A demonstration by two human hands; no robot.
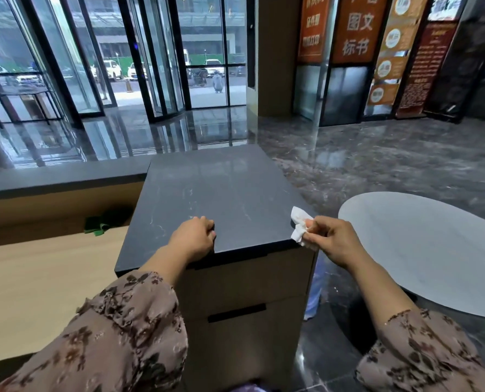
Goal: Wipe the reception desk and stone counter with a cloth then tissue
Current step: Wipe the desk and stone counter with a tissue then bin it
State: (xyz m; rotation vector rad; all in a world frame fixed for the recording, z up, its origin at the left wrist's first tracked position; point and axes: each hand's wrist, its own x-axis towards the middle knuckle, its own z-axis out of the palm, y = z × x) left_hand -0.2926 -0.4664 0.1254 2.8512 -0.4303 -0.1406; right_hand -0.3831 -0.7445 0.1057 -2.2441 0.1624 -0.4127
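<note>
Our left hand [192,239] rests with curled fingers on the dark stone counter [221,188]. Our right hand [331,239] pinches a white tissue [299,226] at its near right corner. Around it is a glossy marble floor [377,159], and an orange banner [357,26] reads 图文 标书.

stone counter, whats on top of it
Left hand rests on the stone counter; right hand holds a white tissue at its corner. Surface under the hand is hidden.
</note>
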